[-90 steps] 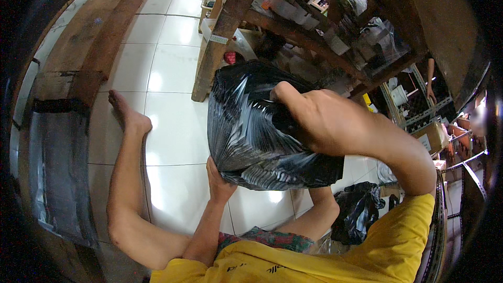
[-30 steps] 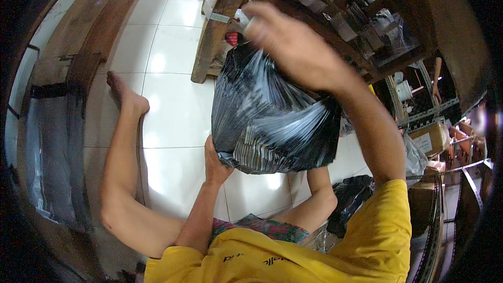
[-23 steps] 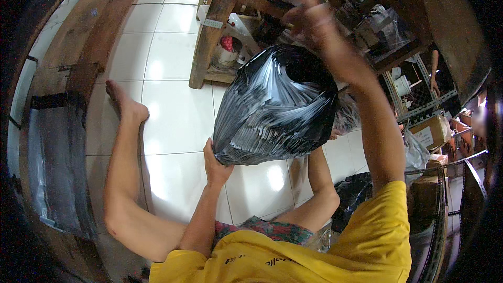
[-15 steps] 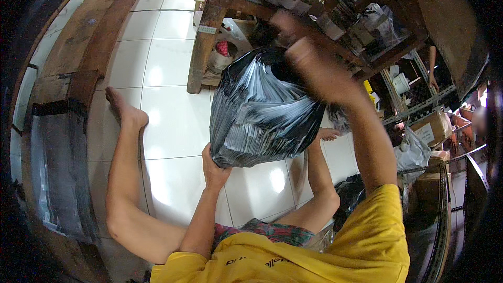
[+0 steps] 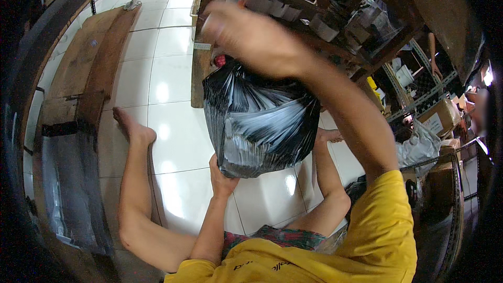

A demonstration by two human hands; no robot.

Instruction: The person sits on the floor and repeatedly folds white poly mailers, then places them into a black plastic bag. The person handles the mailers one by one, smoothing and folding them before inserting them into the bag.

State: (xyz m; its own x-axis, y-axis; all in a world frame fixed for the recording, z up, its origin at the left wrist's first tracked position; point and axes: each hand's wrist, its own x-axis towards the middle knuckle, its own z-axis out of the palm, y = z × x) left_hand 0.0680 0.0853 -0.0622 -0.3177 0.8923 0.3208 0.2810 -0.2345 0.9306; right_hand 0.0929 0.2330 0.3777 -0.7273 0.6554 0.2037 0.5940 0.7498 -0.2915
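Note:
A bulky bundle wrapped in a shiny black plastic bag (image 5: 264,126) is held up in front of me, over the tiled floor between my legs. Its plastic is pulled into folds that fan out from the top. My left hand (image 5: 222,177) grips the lower left corner from beneath, with some fingers hidden behind it. Across the bag's far top edge reaches my right hand (image 5: 246,34), smeared by motion. Whether it pinches any plastic cannot be made out, and the forearm covers part of the bag's top.
Beyond the bag stands a dark wooden bench (image 5: 201,81) with plastic-wrapped items on its shelves. Long wooden boards (image 5: 78,55) lie at the left. On the right are a metal rack (image 5: 419,102), a carton (image 5: 441,118), a white plastic bag (image 5: 419,144) and another person's arm (image 5: 433,55).
My right hand has swept left across the top of the bag. The bag sits slightly lower in view, still in my left hand.

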